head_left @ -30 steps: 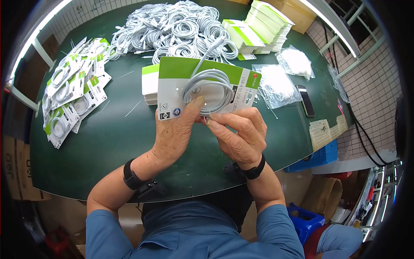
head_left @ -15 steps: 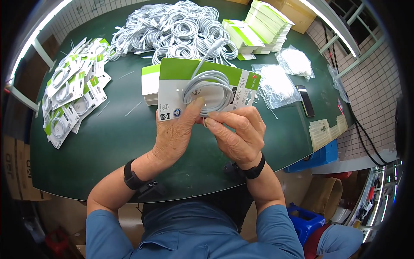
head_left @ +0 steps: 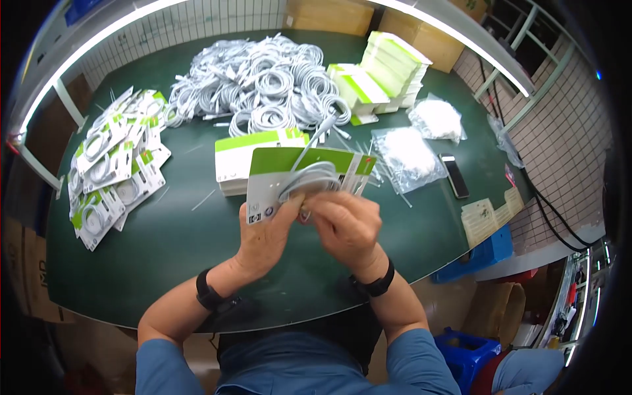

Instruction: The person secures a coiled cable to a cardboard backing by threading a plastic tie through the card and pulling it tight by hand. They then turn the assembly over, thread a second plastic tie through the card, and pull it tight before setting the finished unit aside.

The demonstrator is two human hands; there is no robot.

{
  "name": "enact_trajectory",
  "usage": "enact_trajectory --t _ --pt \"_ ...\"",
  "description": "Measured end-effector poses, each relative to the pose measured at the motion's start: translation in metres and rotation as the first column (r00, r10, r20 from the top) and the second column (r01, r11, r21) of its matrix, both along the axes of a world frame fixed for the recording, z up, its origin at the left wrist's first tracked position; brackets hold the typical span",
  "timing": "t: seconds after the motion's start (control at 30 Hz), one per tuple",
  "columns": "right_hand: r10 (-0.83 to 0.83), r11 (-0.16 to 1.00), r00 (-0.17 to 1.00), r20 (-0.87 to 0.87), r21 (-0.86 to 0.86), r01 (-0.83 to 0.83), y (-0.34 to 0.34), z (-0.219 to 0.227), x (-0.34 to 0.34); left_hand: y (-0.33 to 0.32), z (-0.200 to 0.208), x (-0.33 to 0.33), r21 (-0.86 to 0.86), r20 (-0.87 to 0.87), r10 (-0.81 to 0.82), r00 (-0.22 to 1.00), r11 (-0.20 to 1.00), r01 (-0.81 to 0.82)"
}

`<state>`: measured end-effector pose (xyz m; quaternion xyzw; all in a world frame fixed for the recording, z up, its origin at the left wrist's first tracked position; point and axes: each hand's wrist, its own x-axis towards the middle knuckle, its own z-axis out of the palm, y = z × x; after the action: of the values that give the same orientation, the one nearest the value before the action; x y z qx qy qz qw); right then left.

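Observation:
A green-and-white packaging card [head_left: 263,176] is raised over the table, with a light grey USB cable [head_left: 316,172] coiled on its front. One cable end sticks up past the card's top edge. My left hand [head_left: 263,243] grips the card's lower edge, thumb in front against the coil. Beside it, my right hand [head_left: 349,227] pinches at the bottom of the coil; its fingers hide whatever small thing is between them. Just behind the card lies a stack of similar cards [head_left: 232,163] on the table.
Coiled grey cables [head_left: 257,76] form a large heap at the back. Cards with cables [head_left: 102,168] are piled at left. Card stacks [head_left: 392,62] stand back right, near two clear bags of thin white strips [head_left: 405,158], a phone [head_left: 454,176] and a paper sheet [head_left: 478,220]. A light bar crosses overhead.
The view has shifted, so the table sits lower in it. The card now tips away more, its face foreshortened. My right fingers have moved up over the lower coil.

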<state>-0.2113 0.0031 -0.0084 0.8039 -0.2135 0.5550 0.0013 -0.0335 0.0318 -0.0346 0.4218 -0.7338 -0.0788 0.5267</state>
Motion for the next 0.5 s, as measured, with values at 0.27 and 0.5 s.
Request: enact_trajectory --t 0.27,0.5 --pt "-0.070 0.994 0.993 -0.095 -0.091 0.061 0.006 0.006 0.002 0.007 0.015 -0.013 0.294 -0.614 -0.049 0.788 0.912 0.286" --pt "-0.020 0.995 0.995 -0.098 0.097 0.030 0.001 0.012 -0.003 0.001 0.010 -0.011 0.332 -0.659 -0.082 0.747 0.860 0.388"
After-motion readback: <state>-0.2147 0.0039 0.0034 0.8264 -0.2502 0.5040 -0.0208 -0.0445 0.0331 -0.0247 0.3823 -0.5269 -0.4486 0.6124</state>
